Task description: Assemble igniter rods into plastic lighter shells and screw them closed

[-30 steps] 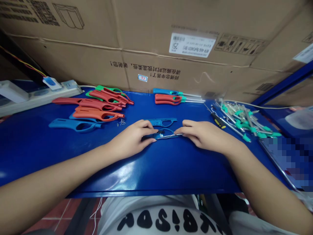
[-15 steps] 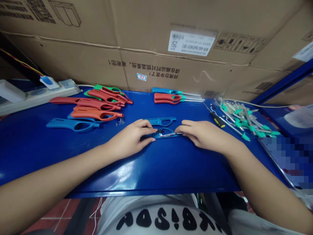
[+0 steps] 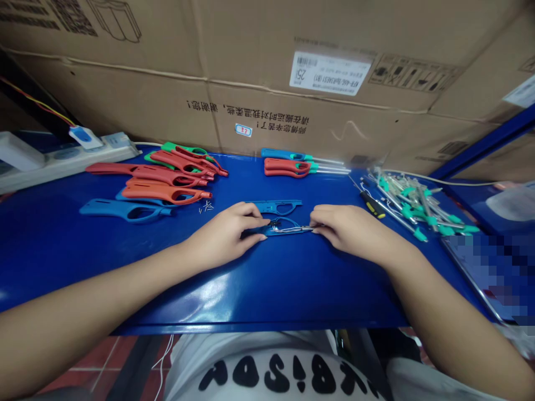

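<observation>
My left hand [image 3: 229,233] pinches the handle end of a blue lighter shell half [image 3: 288,231], which lies hollow side up with a black part and white wires inside. At its other end my right hand [image 3: 340,228] has thumb and fingers closed on a thin metal lighter tube [image 3: 307,228], most of which the hand hides. Just beyond lies the second blue shell half [image 3: 278,207], partly behind my left fingers. Small screws [image 3: 206,207] are scattered to the left of my left hand.
Red, orange, green and blue lighter shells [image 3: 167,192] are piled at left, near a white power strip [image 3: 112,147]. Assembled lighters [image 3: 288,167] lie at the back. Right are a screwdriver [image 3: 371,205] and several metal tubes with green parts [image 3: 412,203]. A cardboard box [image 3: 246,72] stands behind.
My right hand has shifted slightly to the right along the tube, showing a bit more of it at the shell's end. My left hand stays in place.
</observation>
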{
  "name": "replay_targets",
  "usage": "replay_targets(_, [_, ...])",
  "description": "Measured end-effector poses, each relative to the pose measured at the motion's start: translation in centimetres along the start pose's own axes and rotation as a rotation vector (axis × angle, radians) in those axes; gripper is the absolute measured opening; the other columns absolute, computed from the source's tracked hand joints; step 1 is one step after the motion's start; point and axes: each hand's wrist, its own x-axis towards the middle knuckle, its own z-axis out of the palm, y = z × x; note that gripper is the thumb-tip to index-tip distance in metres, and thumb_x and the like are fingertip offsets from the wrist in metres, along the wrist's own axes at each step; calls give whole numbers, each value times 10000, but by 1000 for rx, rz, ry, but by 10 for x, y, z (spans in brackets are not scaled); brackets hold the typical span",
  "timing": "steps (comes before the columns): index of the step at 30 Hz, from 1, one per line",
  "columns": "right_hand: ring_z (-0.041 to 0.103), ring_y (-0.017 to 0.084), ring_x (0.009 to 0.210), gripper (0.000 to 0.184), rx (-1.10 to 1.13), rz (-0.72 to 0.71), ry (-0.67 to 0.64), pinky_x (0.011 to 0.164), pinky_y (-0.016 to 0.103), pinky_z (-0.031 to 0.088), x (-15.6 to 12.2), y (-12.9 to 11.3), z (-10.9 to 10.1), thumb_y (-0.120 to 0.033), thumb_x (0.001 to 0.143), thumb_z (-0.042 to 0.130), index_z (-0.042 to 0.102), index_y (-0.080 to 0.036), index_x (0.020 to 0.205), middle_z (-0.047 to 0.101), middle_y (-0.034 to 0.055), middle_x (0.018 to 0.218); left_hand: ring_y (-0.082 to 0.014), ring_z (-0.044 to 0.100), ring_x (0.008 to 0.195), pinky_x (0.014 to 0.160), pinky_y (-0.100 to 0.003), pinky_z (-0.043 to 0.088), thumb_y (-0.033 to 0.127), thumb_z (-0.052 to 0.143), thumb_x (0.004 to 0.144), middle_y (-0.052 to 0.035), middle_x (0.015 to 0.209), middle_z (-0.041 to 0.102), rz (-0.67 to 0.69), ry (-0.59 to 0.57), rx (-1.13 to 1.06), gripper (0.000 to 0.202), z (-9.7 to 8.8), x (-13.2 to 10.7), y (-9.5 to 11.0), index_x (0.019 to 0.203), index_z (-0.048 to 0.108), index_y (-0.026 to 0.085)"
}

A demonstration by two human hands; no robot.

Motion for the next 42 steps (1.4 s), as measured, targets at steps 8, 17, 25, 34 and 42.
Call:
replay_targets(8, [569,150,732,82,195,-16,17,669,266,410,1,5,1,-180,930,566,642,-178,898,633,49,899,-222,619,1028,976,-409,511,219,627,948,-83,1058,652,-12,-14,10,257,0,0,0,1188,707,173])
replay_targets(17, [536,146,711,192,217,-52,22,666,270,389,4,12,3,-228,982,524,632,-173,834,597,41,834,-225,622,1023,964,-416,518,236,619,949,-76,1053,659,-4,-5,-5,257,0,0,-1,1185,715,204])
replay_targets(25, [529,157,740,212,120,-64,4,674,275,371,3,10,1,-208,993,497,617,-166,823,566,42,840,-222,626,1037,967,-397,512,216,636,939,-74,1071,659,0,-8,-15,260,0,0,-2,1187,712,193])
replay_targets(34, [549,168,773,193,126,-82,7,692,284,390,1,10,0,-252,1000,502,643,-179,891,606,53,881,-219,622,1043,968,-388,511,216,645,936,-70,1068,657,8,-2,-3,246,1,-1,-2,1171,713,196])
replay_targets(42, [516,152,684,329,80,80,78,653,284,365,6,-9,5,-425,963,563,534,-187,738,595,33,786,-218,621,1037,967,-387,510,200,658,927,-74,1064,657,8,-1,-9,267,2,-1,-3,1189,710,183])
